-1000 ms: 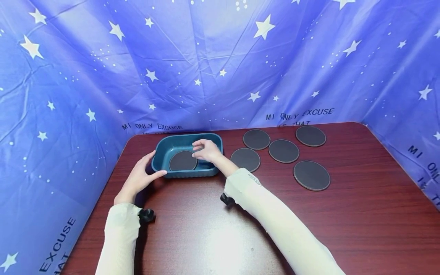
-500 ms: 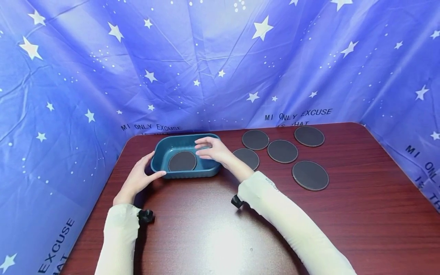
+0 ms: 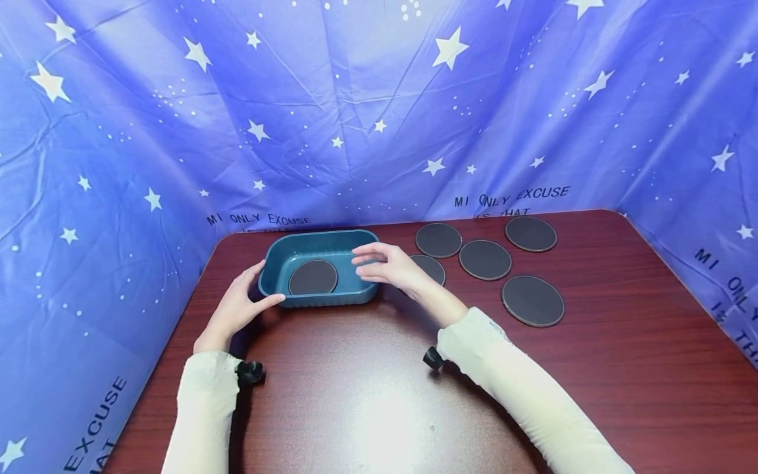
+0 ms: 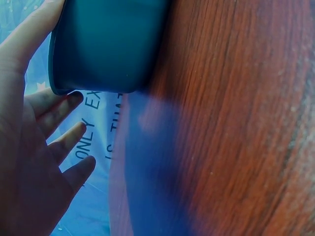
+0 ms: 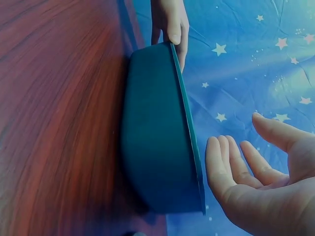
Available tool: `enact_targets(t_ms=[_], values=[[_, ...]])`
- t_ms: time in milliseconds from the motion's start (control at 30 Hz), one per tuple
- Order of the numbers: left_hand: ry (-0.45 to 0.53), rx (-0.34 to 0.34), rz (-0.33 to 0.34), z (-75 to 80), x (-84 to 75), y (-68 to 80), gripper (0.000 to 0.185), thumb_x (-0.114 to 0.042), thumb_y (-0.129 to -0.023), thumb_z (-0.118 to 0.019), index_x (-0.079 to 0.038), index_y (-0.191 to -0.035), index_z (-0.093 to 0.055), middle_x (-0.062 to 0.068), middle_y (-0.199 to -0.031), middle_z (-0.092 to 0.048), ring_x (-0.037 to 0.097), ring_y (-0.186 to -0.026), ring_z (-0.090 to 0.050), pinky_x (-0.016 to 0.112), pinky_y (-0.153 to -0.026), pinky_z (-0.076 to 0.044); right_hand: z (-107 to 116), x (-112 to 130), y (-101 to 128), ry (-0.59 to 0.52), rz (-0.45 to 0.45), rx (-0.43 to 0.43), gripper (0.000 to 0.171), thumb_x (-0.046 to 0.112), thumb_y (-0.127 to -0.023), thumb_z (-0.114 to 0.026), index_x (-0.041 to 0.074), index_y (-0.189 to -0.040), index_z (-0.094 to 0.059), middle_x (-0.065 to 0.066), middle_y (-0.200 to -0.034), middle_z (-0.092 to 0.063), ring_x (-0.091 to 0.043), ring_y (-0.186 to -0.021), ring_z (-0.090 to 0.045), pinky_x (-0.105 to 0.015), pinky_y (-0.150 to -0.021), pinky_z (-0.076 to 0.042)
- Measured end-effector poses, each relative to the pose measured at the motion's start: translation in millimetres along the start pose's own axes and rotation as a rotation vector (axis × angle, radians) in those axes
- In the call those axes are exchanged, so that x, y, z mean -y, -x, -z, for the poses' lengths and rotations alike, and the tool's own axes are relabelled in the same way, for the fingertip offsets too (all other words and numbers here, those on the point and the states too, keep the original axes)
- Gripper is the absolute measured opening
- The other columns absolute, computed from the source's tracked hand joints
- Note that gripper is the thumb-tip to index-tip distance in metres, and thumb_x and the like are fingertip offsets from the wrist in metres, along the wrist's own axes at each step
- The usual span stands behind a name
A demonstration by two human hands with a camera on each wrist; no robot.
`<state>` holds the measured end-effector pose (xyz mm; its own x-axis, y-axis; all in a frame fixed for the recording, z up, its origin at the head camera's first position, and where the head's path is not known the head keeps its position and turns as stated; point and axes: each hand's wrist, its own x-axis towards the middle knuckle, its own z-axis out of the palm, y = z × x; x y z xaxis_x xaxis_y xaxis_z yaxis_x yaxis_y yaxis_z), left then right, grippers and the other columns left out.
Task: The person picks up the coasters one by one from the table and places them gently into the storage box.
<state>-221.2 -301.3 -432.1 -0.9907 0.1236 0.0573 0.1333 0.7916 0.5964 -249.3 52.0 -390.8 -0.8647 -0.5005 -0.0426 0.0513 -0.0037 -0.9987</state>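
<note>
A teal plastic basin (image 3: 328, 301) stands at the back left of the table, with one dark round coaster (image 3: 314, 277) lying flat on its floor. At its left end my left hand (image 3: 237, 303) holds the corner, thumb on the front rim and fingers along the outer side. In the left wrist view the lower fingers of that hand spread apart below the basin wall (image 4: 106, 44). My right hand (image 3: 391, 264) hovers over the basin's right rim, empty, its fingers loosely bent. Behind it lies another coaster (image 3: 432, 268), partly hidden by the hand.
Several more dark coasters lie flat to the right of the basin, among them a back one (image 3: 439, 240), a middle one (image 3: 485, 259), a far-right one (image 3: 531, 234) and a nearer one (image 3: 533, 301). A blue star-printed cloth (image 3: 355, 99) hangs behind the reddish-brown table (image 3: 331, 368).
My right hand has drawn back from inside the basin toward the right, over its rim, covering part of the nearest coaster. The left hand and the coaster in the basin have stayed put.
</note>
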Motion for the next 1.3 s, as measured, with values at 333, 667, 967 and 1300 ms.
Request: enact_targets(t_ms=[333, 667, 967, 1300], values=[[0.003, 0.007, 0.007, 0.5, -0.3, -0.4, 0.099, -0.050, -0.084, -0.076, -0.012, -0.159, -0.024, 0.021, -0.161, -0.031, 0.043, -0.146, -0.032, 0.063, -0.118, -0.027, 41.2, -7.7, 29.7, 0.040, 0.006, -0.032, 0.052, 0.003, -0.093, -0.065, -0.005, -0.141, -0.049, -0.033, -0.139, -0.053, -0.034, -0.123, -0.061, -0.034, -0.098, -0.056], [0.010, 0.000, 0.009, -1.4, 2.2, 0.1, 0.098, -0.050, -0.084, -0.076, -0.013, -0.159, -0.025, 0.019, -0.161, -0.032, 0.042, -0.146, -0.033, 0.063, -0.118, -0.028, 81.9, -8.1, 62.4, 0.066, 0.021, -0.107, 0.051, 0.002, -0.093, -0.065, -0.004, -0.141, -0.049, -0.020, -0.129, -0.064, -0.003, -0.101, -0.068, -0.027, -0.092, -0.058], [0.007, 0.005, 0.012, 0.3, -1.0, 0.8, 0.098, -0.049, -0.084, -0.076, -0.012, -0.159, -0.025, 0.020, -0.161, -0.031, 0.043, -0.147, -0.031, 0.063, -0.118, -0.027, 120.0, -7.8, 91.3, 0.038, 0.017, -0.151, 0.055, 0.001, -0.096, -0.062, -0.011, -0.144, -0.039, 0.005, -0.115, -0.068, -0.002, -0.101, -0.069, -0.030, -0.095, -0.057], [0.009, 0.003, 0.013, -0.1, -0.2, 0.8, 0.098, -0.050, -0.084, -0.076, -0.012, -0.159, -0.025, 0.020, -0.161, -0.031, 0.042, -0.146, -0.032, 0.063, -0.118, -0.028, 165.7, -13.3, 130.6, -0.138, 0.132, -0.154, 0.038, -0.006, -0.097, -0.056, -0.005, -0.135, -0.050, 0.004, -0.116, -0.071, -0.005, -0.105, -0.070, -0.026, -0.092, -0.058]])
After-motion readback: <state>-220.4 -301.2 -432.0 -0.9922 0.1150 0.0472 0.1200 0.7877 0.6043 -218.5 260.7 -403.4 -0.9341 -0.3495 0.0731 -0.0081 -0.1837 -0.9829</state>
